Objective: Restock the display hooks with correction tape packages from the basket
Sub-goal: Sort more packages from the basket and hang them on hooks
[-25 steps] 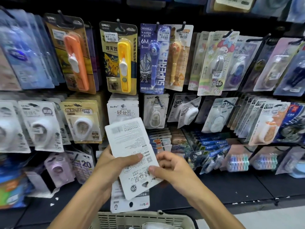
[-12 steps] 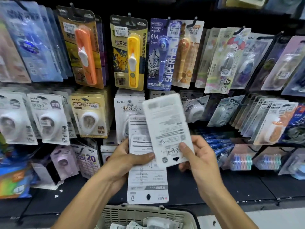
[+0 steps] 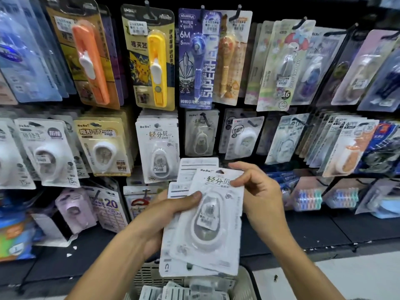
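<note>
Two hands at work before a wall of hanging stationery. Left hand (image 3: 164, 215) clenched round a small stack of correction tape packages (image 3: 207, 224), thumb pressed across the upper left of the front card, fingers hidden behind. Front package face out, printed side and clear blister toward the camera, long axis nearly upright and leaning slightly to the right, hang-hole end up, bottom edge just above the basket (image 3: 147, 276). Behind it, at least two more cards of the stack, backs with barcodes showing at the upper left. Right hand (image 3: 259, 191) pinching the top right corner of the front package, fingers curled over the card's upper edge. More packages lying loose in the basket at the lower edge of the view, orientation hard to tell. Straight ahead and just above the held stack, a matching white package (image 3: 158, 148) hanging upright on a display hook (image 3: 204, 118) row, hook itself visible on the neighbouring card to the right. Above, a yellow cartoon-printed card (image 3: 151, 59) and a blue "SUPERHERO" card (image 3: 198, 59), both hanging with long axis vertical. Dark shelf (image 3: 303, 232) below the hooks.
</note>
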Available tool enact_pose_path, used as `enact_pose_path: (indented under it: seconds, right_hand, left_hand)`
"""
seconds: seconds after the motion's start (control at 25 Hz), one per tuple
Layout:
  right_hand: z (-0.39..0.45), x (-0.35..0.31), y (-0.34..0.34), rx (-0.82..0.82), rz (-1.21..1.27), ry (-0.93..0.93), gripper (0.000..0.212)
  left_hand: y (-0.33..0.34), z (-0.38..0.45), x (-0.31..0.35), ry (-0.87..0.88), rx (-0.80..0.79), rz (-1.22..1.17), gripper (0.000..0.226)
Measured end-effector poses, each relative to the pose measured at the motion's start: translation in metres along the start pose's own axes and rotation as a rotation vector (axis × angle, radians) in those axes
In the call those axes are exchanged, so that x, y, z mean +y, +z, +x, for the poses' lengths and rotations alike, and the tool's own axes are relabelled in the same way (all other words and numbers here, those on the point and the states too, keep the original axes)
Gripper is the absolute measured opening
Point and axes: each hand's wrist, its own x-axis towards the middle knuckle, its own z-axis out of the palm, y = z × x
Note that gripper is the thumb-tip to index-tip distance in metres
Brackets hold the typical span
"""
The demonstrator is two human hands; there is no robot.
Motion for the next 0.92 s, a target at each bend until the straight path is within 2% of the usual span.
enact_pose_path:
  seconds: [0.08, 0.12, 0.2, 0.24, 0.28, 0.32, 0.44, 0.52, 0.64, 0.76, 0.92]
  right_hand:
    - [-0.004, -0.004, 0.001, 0.076, -0.041, 0.090, 0.017]
    - [-0.004, -0.007, 0.001, 0.032, 0.058, 0.245, 0.023]
    - [-0.007, -0.013, 0.001, -0.238, 0.262, 0.600, 0.051]
    - [-0.010, -0.012, 0.002, -0.395, 0.284, 0.666, 0.050]
    - [-0.015, -0.011, 0.004, -0.491, 0.294, 0.657, 0.045]
    - [-0.018, -0.011, 0.006, -0.509, 0.301, 0.615, 0.044]
    - [-0.015, -0.014, 0.008, -0.272, 0.331, 0.515, 0.046]
    - [-0.001, -0.017, 0.008, -0.153, 0.337, 0.466, 0.039]
    - [0.019, -0.021, 0.014, -0.084, 0.246, 0.459, 0.023]
    - [0.023, -0.022, 0.024, -0.036, 0.186, 0.479, 0.007]
    - [0.019, -0.026, 0.026, 0.154, 0.282, 0.495, 0.016]
  left_hand:
    - [0.003, 0.000, -0.001, 0.080, 0.043, -0.011, 0.057]
    - [0.003, 0.001, -0.001, 0.143, 0.094, -0.019, 0.059]
    - [0.001, 0.004, 0.002, 0.269, 0.199, -0.030, 0.059]
    - [0.000, 0.005, 0.002, 0.309, 0.227, -0.030, 0.060]
    - [-0.001, 0.006, 0.002, 0.328, 0.240, -0.028, 0.061]
    - [0.000, 0.006, 0.002, 0.333, 0.249, -0.021, 0.062]
    - [-0.001, 0.007, 0.005, 0.361, 0.288, -0.005, 0.054]
    - [-0.003, 0.005, 0.010, 0.418, 0.347, -0.005, 0.050]
    - [-0.010, -0.001, 0.018, 0.458, 0.435, 0.008, 0.050]
    - [-0.017, -0.006, 0.024, 0.462, 0.451, -0.032, 0.048]
    - [-0.017, -0.006, 0.027, 0.462, 0.437, -0.057, 0.043]
